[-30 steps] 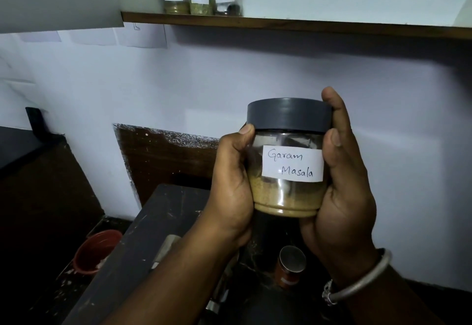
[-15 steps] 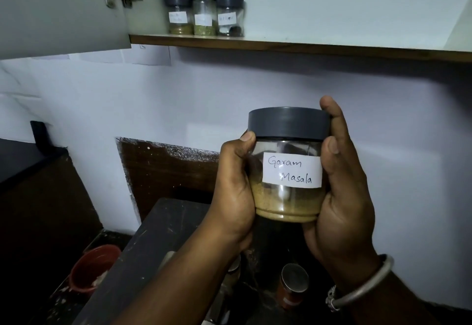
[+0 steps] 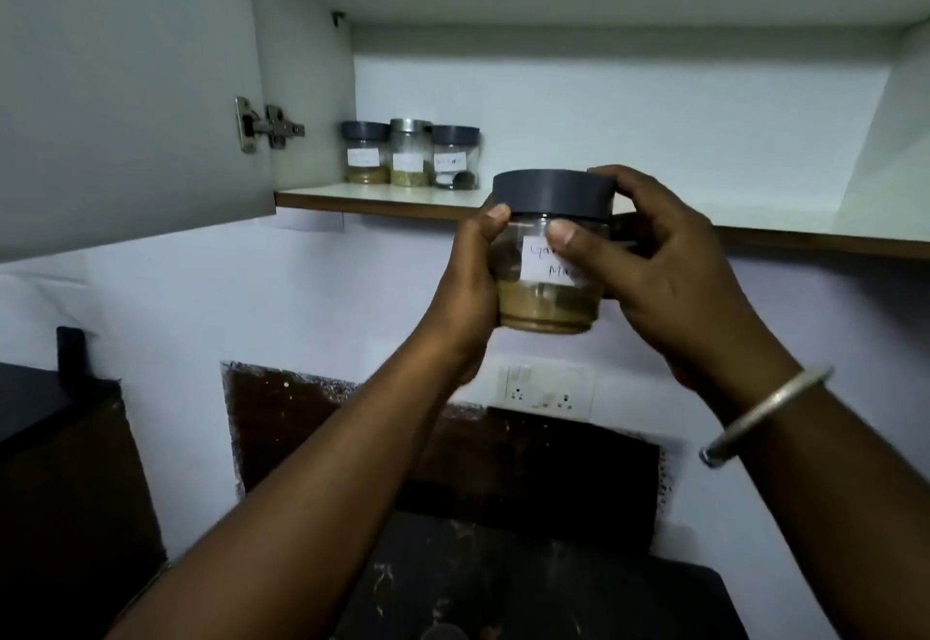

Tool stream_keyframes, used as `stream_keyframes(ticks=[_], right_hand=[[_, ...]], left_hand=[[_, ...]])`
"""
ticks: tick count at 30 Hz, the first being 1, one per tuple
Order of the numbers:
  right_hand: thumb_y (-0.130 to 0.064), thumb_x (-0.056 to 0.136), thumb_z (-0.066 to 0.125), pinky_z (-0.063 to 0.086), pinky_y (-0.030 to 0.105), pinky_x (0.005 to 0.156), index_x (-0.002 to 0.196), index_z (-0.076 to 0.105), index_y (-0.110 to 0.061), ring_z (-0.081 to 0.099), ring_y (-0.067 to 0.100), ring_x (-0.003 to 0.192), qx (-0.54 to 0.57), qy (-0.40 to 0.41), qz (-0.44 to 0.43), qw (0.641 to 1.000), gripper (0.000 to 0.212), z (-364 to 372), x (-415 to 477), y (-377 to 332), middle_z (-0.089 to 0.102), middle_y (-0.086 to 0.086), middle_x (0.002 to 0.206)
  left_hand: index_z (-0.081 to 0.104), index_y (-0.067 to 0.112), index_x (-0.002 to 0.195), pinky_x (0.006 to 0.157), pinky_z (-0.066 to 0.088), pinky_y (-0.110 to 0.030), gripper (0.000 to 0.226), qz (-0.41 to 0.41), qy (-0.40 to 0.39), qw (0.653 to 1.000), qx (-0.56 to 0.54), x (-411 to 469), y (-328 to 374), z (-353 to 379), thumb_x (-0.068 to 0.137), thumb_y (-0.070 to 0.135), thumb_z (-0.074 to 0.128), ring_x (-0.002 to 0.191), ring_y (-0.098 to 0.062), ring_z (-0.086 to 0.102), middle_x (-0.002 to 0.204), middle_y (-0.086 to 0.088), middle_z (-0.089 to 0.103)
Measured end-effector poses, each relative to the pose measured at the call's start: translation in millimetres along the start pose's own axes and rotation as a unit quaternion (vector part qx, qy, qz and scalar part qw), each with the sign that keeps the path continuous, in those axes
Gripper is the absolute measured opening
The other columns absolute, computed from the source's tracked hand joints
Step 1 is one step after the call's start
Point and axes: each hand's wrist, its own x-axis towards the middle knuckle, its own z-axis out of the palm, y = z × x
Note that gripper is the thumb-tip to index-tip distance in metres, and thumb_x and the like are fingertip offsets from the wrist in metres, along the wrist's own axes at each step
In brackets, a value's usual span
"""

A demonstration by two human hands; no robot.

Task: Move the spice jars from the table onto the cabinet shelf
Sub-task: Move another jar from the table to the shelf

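A clear spice jar with a grey lid and a white handwritten label holds tan powder. My left hand grips its left side and my right hand wraps its right side, the thumb over the label. The jar is upright in the air, just below and in front of the cabinet shelf. Three labelled jars stand in a row at the shelf's back left corner. The dark table lies far below, mostly hidden by my arms.
The open cabinet door hangs at the left with its hinge. A wall socket plate sits below the jar. A dark counter is at the left. The shelf's white surface runs to the right of the three jars.
Both hands have lifted the jar up to shelf height. My right thumb has slid across the label. The view has tilted upward, showing the cabinet's inside.
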Motion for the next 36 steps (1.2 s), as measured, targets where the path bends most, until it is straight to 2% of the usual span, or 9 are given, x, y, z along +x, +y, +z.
stream_keyframes(ticks=[3, 7, 10, 13, 15, 17, 22, 30, 36], right_hand=[[-0.045, 0.083, 0.079, 0.060, 0.054, 0.087, 0.126, 0.061, -0.028, 0.069, 0.024, 0.105, -0.033, 0.021, -0.003, 0.999, 0.050, 0, 52, 9, 0.070, -0.003, 0.113], [-0.044, 0.084, 0.079, 0.054, 0.035, 0.085, 0.130, 0.053, -0.025, 0.064, 0.020, 0.100, -0.141, 0.059, -0.030, 0.988, 0.056, 11, 115, 27, 0.064, -0.006, 0.110], [-0.041, 0.088, 0.075, 0.045, 0.030, 0.082, 0.132, 0.050, -0.021, 0.063, 0.026, 0.101, -0.205, 0.051, -0.027, 0.977, 0.055, 25, 154, 51, 0.062, -0.003, 0.111], [-0.034, 0.094, 0.069, 0.047, 0.036, 0.093, 0.138, 0.046, -0.020, 0.062, 0.034, 0.113, -0.252, 0.011, 0.001, 0.968, 0.052, 44, 187, 79, 0.065, 0.009, 0.125], [-0.030, 0.097, 0.065, 0.047, 0.039, 0.098, 0.138, 0.048, -0.021, 0.059, 0.037, 0.118, -0.280, -0.019, 0.016, 0.960, 0.046, 55, 208, 96, 0.065, 0.013, 0.128], [-0.027, 0.098, 0.064, 0.048, 0.041, 0.096, 0.132, 0.051, -0.018, 0.058, 0.037, 0.116, -0.295, -0.033, 0.029, 0.954, 0.037, 62, 231, 111, 0.065, 0.014, 0.124], [-0.022, 0.098, 0.063, 0.045, 0.035, 0.081, 0.122, 0.049, -0.015, 0.060, 0.033, 0.098, -0.316, -0.072, 0.072, 0.943, 0.029, 75, 281, 138, 0.065, 0.015, 0.115], [-0.019, 0.101, 0.057, 0.045, 0.037, 0.078, 0.134, 0.044, -0.016, 0.059, 0.035, 0.095, -0.369, -0.101, 0.097, 0.919, 0.036, 107, 338, 174, 0.064, 0.021, 0.119], [-0.024, 0.100, 0.059, 0.051, 0.042, 0.085, 0.129, 0.043, -0.017, 0.059, 0.035, 0.091, -0.395, -0.100, 0.092, 0.909, 0.034, 109, 355, 191, 0.064, 0.021, 0.114]], left_hand=[[0.070, 0.017, 0.123, 0.084, 0.060, -0.046, 0.055, 0.040, 0.032, 0.997, 0.056, 55, 11, -9, 0.090, 0.052, 0.043, 0.102, -0.032, 0.073, 0.111, -0.015, 0.077], [0.068, 0.023, 0.098, 0.075, 0.058, -0.043, 0.022, 0.144, 0.149, 0.960, 0.186, 127, 14, -36, 0.092, 0.038, 0.053, 0.081, -0.028, 0.067, 0.082, 0.003, 0.067], [0.067, 0.012, 0.091, 0.078, 0.059, -0.049, 0.021, 0.157, 0.158, 0.884, 0.411, 171, 8, -63, 0.096, 0.023, 0.049, 0.086, -0.034, 0.067, 0.081, -0.002, 0.067], [0.069, 0.010, 0.104, 0.081, 0.054, -0.043, 0.028, 0.089, 0.101, 0.781, 0.610, 199, -12, -82, 0.101, 0.026, 0.046, 0.104, -0.038, 0.066, 0.105, -0.014, 0.072], [0.069, 0.019, 0.121, 0.083, 0.049, -0.039, 0.036, 0.057, 0.081, 0.710, 0.697, 205, -31, -91, 0.101, 0.033, 0.042, 0.116, -0.038, 0.062, 0.120, -0.012, 0.070], [0.068, 0.026, 0.122, 0.076, 0.041, -0.037, 0.039, 0.088, 0.095, 0.674, 0.727, 209, -44, -96, 0.099, 0.036, 0.038, 0.117, -0.036, 0.060, 0.120, -0.007, 0.070], [0.069, 0.026, 0.114, 0.070, 0.037, -0.034, 0.037, 0.150, 0.107, 0.654, 0.733, 215, -53, -103, 0.098, 0.036, 0.038, 0.108, -0.035, 0.063, 0.111, -0.003, 0.071], [0.068, 0.025, 0.103, 0.066, 0.037, -0.033, 0.031, 0.187, 0.116, 0.641, 0.735, 221, -61, -108, 0.098, 0.035, 0.039, 0.099, -0.033, 0.063, 0.103, -0.002, 0.070], [0.067, 0.025, 0.102, 0.065, 0.033, -0.033, 0.036, 0.192, 0.119, 0.643, 0.732, 220, -64, -106, 0.094, 0.037, 0.034, 0.099, -0.031, 0.062, 0.101, -0.001, 0.069]])
